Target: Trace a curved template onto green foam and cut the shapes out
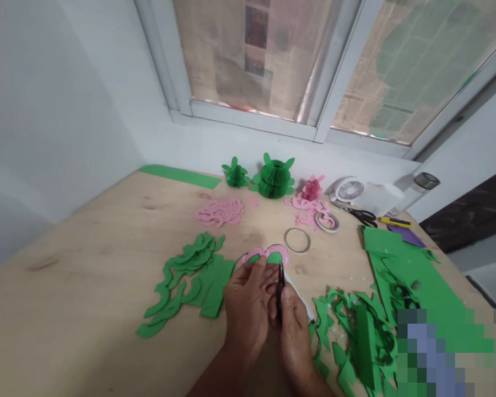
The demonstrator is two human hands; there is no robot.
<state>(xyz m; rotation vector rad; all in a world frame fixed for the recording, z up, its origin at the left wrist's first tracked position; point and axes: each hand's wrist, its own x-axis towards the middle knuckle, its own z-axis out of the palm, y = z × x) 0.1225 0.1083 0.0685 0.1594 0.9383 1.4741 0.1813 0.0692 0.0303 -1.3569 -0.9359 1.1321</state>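
Observation:
My left hand (pixel 248 286) is closed on a small piece of green paper (pixel 275 257), pinched between thumb and fingers. Curved pink paper (pixel 281 251) shows along its far edge. Close beside it, my right hand (pixel 291 320) grips a pair of dark scissors (pixel 280 281), their tip pointing away from me at the paper. My fingers hide the handles. To the left of my hands lie a pile of curved green cut-outs (pixel 190 253) and some flat green rectangles (pixel 217 284). A white strip (pixel 301 300) sticks out past my right hand.
Green scraps (pixel 364 336) and a large green sheet (pixel 421 281) cover the right side. Behind are pink cut-outs (pixel 221 212), tape rolls (pixel 327 221), another pair of scissors (pixel 364 215), a yellow cutter (pixel 395 221), a small fan (pixel 349 189) and green paper figures (pixel 275 179) by the wall.

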